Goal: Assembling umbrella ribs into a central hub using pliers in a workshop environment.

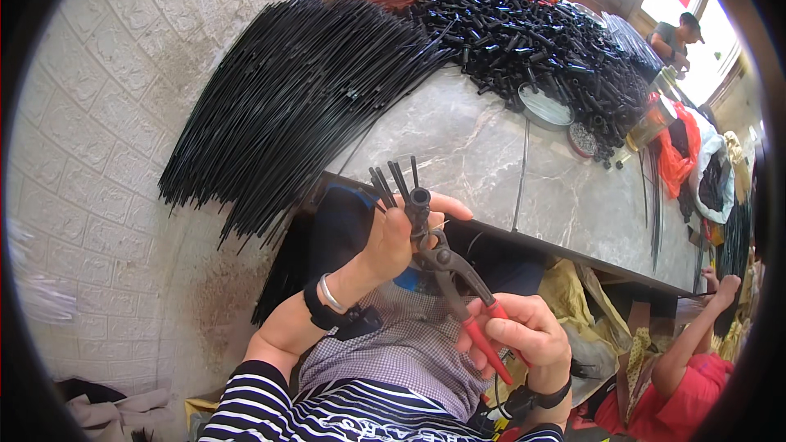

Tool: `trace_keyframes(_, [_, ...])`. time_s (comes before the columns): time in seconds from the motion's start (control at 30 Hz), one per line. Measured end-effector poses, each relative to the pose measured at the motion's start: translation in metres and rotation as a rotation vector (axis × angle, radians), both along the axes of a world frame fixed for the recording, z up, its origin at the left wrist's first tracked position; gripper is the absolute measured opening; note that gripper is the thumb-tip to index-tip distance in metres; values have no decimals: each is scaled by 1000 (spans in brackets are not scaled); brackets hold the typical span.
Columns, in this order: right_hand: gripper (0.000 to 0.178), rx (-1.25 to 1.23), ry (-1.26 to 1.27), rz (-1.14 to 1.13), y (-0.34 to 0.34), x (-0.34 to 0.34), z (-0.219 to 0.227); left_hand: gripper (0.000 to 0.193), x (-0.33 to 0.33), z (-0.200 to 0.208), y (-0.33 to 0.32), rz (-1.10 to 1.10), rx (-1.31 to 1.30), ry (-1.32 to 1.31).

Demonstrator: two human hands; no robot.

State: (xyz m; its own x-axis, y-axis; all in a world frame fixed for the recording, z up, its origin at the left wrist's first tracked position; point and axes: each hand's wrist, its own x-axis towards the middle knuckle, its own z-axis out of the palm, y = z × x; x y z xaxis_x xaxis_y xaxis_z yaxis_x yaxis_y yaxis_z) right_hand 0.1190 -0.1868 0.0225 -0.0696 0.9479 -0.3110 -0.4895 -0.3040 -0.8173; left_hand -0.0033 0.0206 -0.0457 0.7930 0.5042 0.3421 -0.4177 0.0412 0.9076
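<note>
a short black tube with a few thin rods is being held tight in the left hand while pliers, closed in the right hand, are being pressed against it. big piles of rods and tubes are lying on the table, so much seems left.

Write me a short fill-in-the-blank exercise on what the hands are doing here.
1. The right hand grips pliers with ____ handles.
2. The left hand holds a black tube and several thin black ____.
3. The pliers' jaws close on the ____.
4. A big fan of black rods lies on the grey ____ top, overhanging its edge.

Missing words: red; rods; tube; table
</note>
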Motion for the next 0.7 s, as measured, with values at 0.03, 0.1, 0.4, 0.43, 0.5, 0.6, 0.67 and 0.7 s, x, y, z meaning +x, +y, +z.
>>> trace_keyframes(0.03, [27,-4,-14,-17,0,-1,-2,108,1,-2,0,21,5,-1])
trace_keyframes(0.1, [23,9,-61,-14,1,-7,-5,107,2,-2,-1,45,13,-2])
trace_keyframes(0.4, [18,228,-564,-58,12,-36,-40,94,12,2,-9,177,-93,-7])
trace_keyframes(0.43, [18,229,-563,-58,13,-37,-44,94,12,4,-9,164,-121,1])
trace_keyframes(0.5, [22,294,-686,-109,15,-40,-48,93,12,5,-10,151,-149,8])
trace_keyframes(0.6, [26,327,-810,-129,17,-41,-54,91,13,3,-11,148,-217,8])
trace_keyframes(0.67, [28,322,-837,-146,18,-43,-58,84,14,1,-12,119,-305,-58])
trace_keyframes(0.7, [30,317,-864,-162,19,-44,-59,84,15,1,-13,119,-305,-59])
